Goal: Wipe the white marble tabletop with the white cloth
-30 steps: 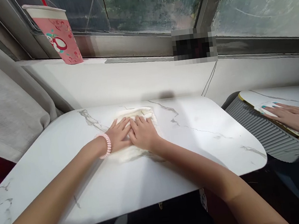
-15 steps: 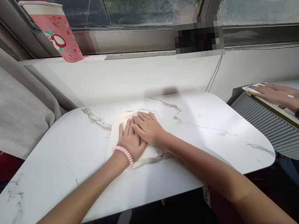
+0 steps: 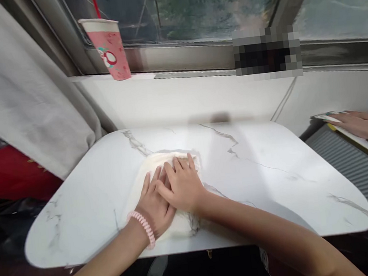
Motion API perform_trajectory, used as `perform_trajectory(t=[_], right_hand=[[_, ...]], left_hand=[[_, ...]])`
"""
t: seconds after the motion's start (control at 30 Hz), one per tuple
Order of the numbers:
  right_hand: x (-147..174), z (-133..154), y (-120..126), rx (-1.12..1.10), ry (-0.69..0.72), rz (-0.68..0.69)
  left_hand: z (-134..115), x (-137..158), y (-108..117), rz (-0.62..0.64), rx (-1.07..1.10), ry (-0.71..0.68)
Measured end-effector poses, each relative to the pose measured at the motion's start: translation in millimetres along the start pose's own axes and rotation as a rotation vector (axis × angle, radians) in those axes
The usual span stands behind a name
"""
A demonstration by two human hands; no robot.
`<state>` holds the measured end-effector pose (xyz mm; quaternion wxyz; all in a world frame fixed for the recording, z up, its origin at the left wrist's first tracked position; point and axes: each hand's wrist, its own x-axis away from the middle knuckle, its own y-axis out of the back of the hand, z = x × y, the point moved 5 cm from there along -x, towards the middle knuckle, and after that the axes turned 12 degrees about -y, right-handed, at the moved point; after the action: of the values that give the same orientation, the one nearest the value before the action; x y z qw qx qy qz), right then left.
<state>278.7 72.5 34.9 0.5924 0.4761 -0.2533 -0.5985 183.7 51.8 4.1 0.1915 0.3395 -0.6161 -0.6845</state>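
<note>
A folded white cloth [image 3: 159, 158] lies on the marble-patterned white table [image 3: 272, 154], close to its near edge. Pressed flat on the cloth is my left hand [image 3: 155, 205], fingers spread, a pink coil band around the wrist. My right hand [image 3: 185, 184] also lies palm down, its fingers spread; its thumb side overlaps the left hand's fingers, and its fingertips reach the cloth's far right part. Neither hand grips the cloth. Both palms are hidden from above, as is the middle of the cloth.
A pink paper cup [image 3: 113, 55] with a red straw stands on the window sill. The grey curtain [image 3: 31, 84] hangs at left. Another person's hands [image 3: 362, 126] rest on a grey ribbed-sided object [image 3: 345, 155] at right. A pixelated patch covers part of the sill.
Both hands and the cloth under them have slid toward me, nearer the table's front edge. The right hand's fingers are more spread. The camera view has shifted, moving the scene rightward.
</note>
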Motion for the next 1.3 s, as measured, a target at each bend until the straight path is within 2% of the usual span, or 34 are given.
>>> perform_trajectory(t=[0.17, 0.23, 0.33, 0.47, 0.63, 0.83, 1.0, 1.13, 1.3], right_hand=[[10.4, 38.3, -16.9, -0.159, 0.175, 0.003], [2.9, 48.7, -24.1, -0.186, 0.225, -0.007], [-18.3, 55.3, -35.2, -0.214, 0.210, -0.002], [-50.1, 52.3, -44.9, -0.217, 0.152, 0.001], [-90.4, 34.5, -48.8, -0.214, 0.059, -0.043], [-158.8, -10.2, -52.7, -0.214, 0.002, -0.085], [-204.0, -53.2, -54.5, -0.238, -0.094, -0.121], [-215.1, -63.4, -56.6, -0.265, -0.132, -0.148], [-210.5, -57.0, -56.3, -0.201, -0.113, -0.159]], left_hand=[[11.5, 48.7, 11.2, -0.004, -0.045, 0.109], [22.6, 54.0, 14.7, 0.021, -0.043, 0.135], [43.9, 48.9, 16.0, 0.056, -0.053, 0.151], [74.3, 28.5, 9.8, 0.082, -0.077, 0.132], [111.2, -9.9, 0.5, 0.089, -0.047, 0.108], [153.5, -88.1, -10.7, 0.097, -0.009, 0.087], [175.7, -148.3, -23.8, 0.047, 0.036, 0.071], [186.7, -162.7, -31.4, -0.019, 0.087, 0.049], [184.9, -158.1, -32.1, -0.018, 0.094, 0.059]])
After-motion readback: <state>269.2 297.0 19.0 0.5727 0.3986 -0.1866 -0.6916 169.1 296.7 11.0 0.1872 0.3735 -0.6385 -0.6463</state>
